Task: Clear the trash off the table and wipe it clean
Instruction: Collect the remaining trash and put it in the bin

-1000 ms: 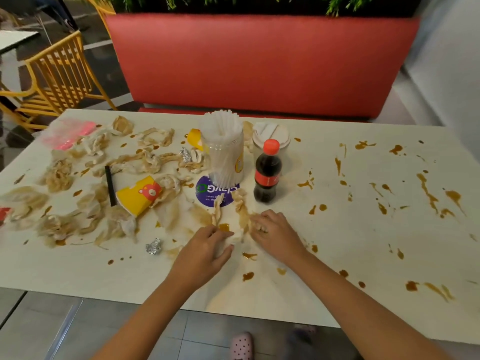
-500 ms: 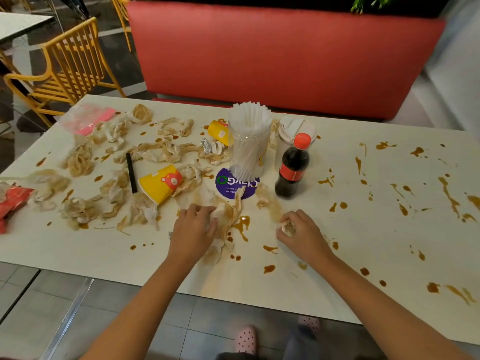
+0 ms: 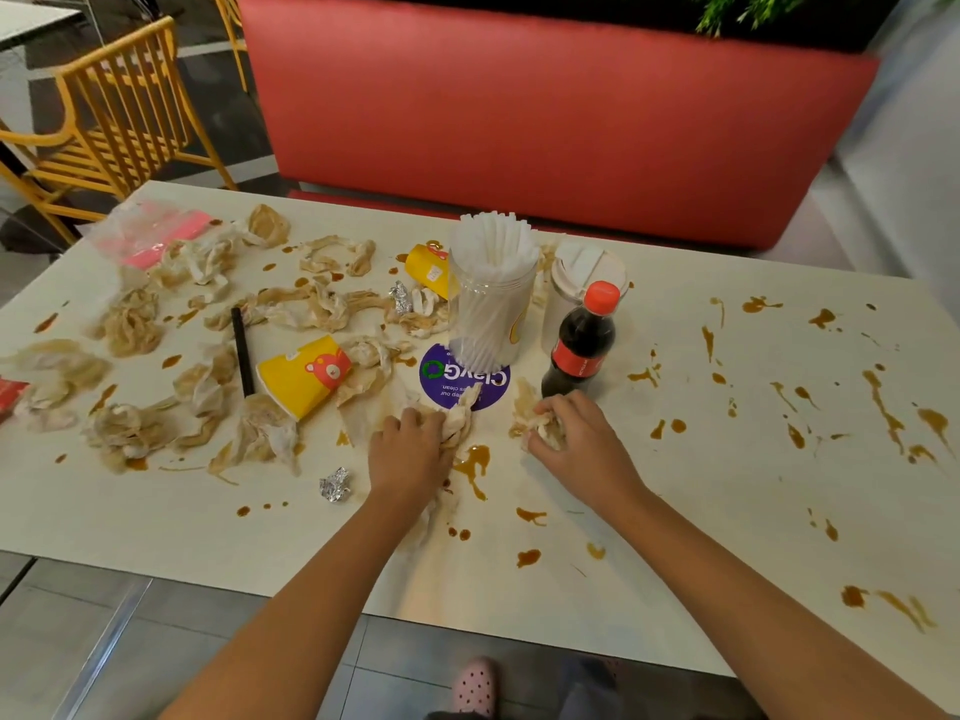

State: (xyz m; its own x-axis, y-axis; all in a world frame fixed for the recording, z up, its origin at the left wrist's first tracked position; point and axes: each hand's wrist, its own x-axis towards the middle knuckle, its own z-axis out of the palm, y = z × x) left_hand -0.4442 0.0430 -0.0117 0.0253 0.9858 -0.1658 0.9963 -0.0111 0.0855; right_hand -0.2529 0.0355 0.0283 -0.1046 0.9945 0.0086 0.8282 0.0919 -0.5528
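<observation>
The white table (image 3: 675,501) is spattered with brown sauce and strewn with stained, crumpled napkins (image 3: 130,324) over its left half. My left hand (image 3: 410,454) grips a soggy napkin (image 3: 460,415) at the near edge of a purple round sticker (image 3: 457,379). My right hand (image 3: 582,444) is closed on a crumpled napkin wad (image 3: 540,433) just in front of a small cola bottle (image 3: 579,343). A tipped yellow paper cup (image 3: 304,374), a second yellow cup (image 3: 428,270), a black straw (image 3: 242,350) and two foil balls (image 3: 335,484) lie among the napkins.
A clear jar of white straws (image 3: 491,298) and a lidded white cup (image 3: 582,283) stand at the table's centre. A pink plastic bag (image 3: 156,239) lies at the far left corner, a red wrapper (image 3: 8,397) at the left edge. A red bench (image 3: 545,111) stands behind, yellow chairs (image 3: 104,111) at left.
My left hand has slid left and gathered up the soggy napkin. My right hand has closed on a napkin wad and moved up toward the cola bottle. The camera view has shifted left.
</observation>
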